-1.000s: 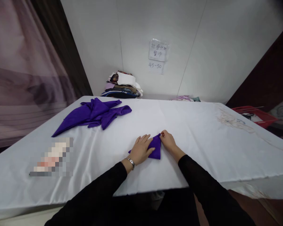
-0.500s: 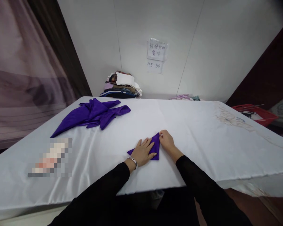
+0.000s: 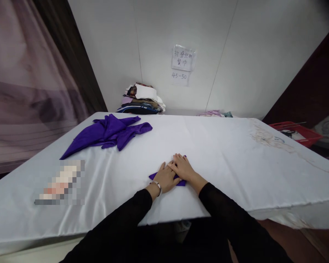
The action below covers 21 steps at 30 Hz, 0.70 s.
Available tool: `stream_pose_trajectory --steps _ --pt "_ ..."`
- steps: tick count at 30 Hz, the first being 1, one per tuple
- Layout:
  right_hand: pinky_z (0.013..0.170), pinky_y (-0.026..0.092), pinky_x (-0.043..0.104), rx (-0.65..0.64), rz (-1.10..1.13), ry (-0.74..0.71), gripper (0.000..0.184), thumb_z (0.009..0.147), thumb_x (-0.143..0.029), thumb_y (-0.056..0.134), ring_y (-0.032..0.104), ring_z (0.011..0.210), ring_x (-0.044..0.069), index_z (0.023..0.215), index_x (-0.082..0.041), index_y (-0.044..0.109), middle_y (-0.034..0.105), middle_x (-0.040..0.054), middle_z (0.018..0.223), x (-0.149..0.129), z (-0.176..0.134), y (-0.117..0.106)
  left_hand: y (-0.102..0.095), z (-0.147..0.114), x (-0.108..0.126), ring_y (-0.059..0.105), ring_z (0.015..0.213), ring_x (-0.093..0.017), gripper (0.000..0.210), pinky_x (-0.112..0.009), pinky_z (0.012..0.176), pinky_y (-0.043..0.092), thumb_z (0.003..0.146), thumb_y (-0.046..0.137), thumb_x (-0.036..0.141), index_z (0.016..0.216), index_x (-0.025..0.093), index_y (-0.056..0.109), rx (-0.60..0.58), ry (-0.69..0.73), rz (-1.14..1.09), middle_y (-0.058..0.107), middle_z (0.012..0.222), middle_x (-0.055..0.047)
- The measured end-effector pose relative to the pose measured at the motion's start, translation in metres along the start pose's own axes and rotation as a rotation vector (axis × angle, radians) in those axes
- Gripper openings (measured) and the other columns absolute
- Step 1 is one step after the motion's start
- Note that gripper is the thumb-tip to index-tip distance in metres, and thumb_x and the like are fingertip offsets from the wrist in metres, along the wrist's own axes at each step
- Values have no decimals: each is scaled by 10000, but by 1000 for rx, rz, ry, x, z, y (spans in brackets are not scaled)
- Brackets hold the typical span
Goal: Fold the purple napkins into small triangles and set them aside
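A small purple napkin (image 3: 182, 182), folded to a triangle, lies flat near the table's front edge, mostly covered by my hands. My left hand (image 3: 165, 179), with a bracelet at the wrist, presses on it with spread fingers. Flat over the napkin's right part lies my right hand (image 3: 183, 167), its fingertips meeting those of the left. Only the napkin's left tip and slivers of its lower and upper right corners show.
A loose heap of purple cloth (image 3: 109, 132) lies at the table's back left. In front of it is a pixelated object (image 3: 60, 182). Folded clothes (image 3: 142, 98) are stacked by the wall. A red basket (image 3: 304, 136) stands beyond the right edge of the white tablecloth (image 3: 222, 153).
My right hand has let go of the napkin's upper right corner and moved left to lie flat over it. My left hand stays nearly in place.
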State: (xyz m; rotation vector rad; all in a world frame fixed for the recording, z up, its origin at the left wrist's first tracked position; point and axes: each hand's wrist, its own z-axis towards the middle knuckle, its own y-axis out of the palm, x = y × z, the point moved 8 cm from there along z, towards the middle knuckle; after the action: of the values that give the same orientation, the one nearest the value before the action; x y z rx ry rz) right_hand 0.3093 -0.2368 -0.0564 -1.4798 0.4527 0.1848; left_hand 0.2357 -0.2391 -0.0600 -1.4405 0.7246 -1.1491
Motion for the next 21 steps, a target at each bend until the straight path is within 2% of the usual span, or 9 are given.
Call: stream_pose_trajectory --steps 4,8,13,18,21 --pt "1093 86 433 27 -17 56 671 900 -570 234 160 1376 240 1383 -115 337 256 141 1476 12 -6 -1 1 -1 -2 225 1357 -267 654 -507 1090 135 860 393 526 1406 181 290 17 -31 3 282 1474 -118" --pt "1091 83 451 33 -57 52 665 890 -589 257 152 1378 238 1384 -152 340 246 116 1484 15 -6 0 -1 -14 -18 205 1363 -284 724 -493 1092 139 840 371 596 1398 138 303 27 -151 9 289 1466 -141" --pt "1093 69 453 1 -100 65 665 891 -588 250 128 1382 231 1395 -160 315 230 100 1492 18 -5 5 -10 -55 -48 205 1364 -282 729 -488 1090 144 834 353 627 1382 147 339 65 -273 32 301 1460 -143" --pt "1091 77 453 -8 -104 65 666 894 -584 247 126 1381 237 1389 -145 323 231 105 1491 19 -6 4 -24 -100 -79 190 1369 -274 692 -513 1092 124 843 377 585 1375 144 347 60 -397 45 274 1470 -134" --pt "1089 82 455 -4 -111 67 661 895 -582 244 132 1379 244 1383 -144 333 239 105 1489 18 -6 3 -33 -119 -95 205 1365 -277 647 -533 1085 135 848 398 539 1365 152 360 76 -507 21 295 1462 -135"
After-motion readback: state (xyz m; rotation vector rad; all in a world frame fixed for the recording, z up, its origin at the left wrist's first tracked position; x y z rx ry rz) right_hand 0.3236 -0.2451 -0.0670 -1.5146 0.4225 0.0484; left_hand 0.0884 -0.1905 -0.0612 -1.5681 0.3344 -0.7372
